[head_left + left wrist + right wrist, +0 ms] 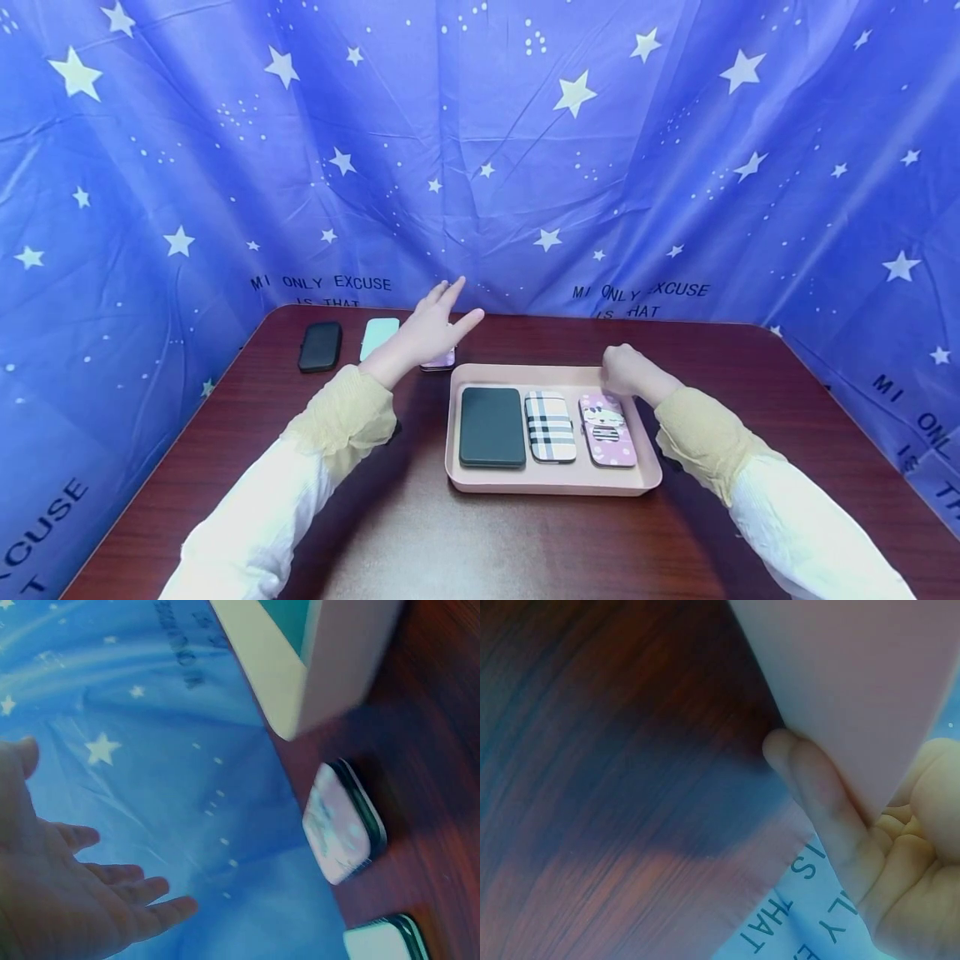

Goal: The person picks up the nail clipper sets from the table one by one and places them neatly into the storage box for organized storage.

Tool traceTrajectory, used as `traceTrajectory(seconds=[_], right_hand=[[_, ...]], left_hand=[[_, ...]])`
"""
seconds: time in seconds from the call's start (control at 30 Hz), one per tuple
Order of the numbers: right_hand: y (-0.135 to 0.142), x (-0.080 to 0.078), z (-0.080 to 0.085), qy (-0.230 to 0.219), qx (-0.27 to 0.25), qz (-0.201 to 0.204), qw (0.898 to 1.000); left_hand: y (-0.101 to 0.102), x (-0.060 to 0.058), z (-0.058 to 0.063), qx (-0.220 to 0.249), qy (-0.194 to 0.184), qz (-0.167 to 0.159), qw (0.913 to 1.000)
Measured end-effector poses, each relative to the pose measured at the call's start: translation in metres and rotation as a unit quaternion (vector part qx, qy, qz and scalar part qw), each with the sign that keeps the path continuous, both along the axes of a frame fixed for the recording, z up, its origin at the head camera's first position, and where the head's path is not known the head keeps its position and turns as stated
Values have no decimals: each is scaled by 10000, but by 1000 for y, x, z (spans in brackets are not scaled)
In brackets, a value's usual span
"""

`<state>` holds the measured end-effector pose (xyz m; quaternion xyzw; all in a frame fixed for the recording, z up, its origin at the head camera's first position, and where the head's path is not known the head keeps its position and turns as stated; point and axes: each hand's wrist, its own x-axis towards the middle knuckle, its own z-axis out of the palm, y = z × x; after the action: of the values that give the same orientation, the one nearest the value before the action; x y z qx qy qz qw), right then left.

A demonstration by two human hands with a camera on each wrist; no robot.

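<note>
My left hand (pixel 429 329), fingers spread and holding nothing, hovers near a small pink patterned case (pixel 438 362) that it partly hides in the head view. In the left wrist view the same case (pixel 341 825) lies apart from the hand (pixel 82 892). My right hand (pixel 633 372) grips the far right corner of a shallow pink tray (pixel 547 481), its fingers (pixel 821 787) against the tray's outer wall. Lying side by side in the tray are a large dark green case (pixel 492 427), a plaid case (pixel 551 427) and a pink case with a cartoon figure (pixel 607 431).
Left of the pink patterned case, a mint green case (pixel 380 336) and a black case (pixel 320 347) lie near the far edge of the dark red wooden table (pixel 420 533). Blue star-printed cloth (pixel 480 167) hangs behind and at both sides.
</note>
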<state>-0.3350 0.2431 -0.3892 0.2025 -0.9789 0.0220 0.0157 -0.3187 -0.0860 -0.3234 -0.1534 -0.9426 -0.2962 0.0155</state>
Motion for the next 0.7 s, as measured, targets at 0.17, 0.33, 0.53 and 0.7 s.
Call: traceTrajectory(seconds=[0.17, 0.33, 0.53, 0.7], right_hand=[[-1, 0, 1, -69, 80, -40, 9999], [0, 1, 2, -90, 92, -47, 9999], [1, 2, 2, 2, 56, 17, 10000], [-1, 1, 1, 0, 2, 12, 10000]], left_hand=[[-7, -12, -12, -23, 64, 294, 9995], [-10, -24, -25, -114, 11, 561, 9984], [-9, -38, -45, -638, -32, 752, 9951], [-8, -43, -57, -995, -314, 782, 9915]])
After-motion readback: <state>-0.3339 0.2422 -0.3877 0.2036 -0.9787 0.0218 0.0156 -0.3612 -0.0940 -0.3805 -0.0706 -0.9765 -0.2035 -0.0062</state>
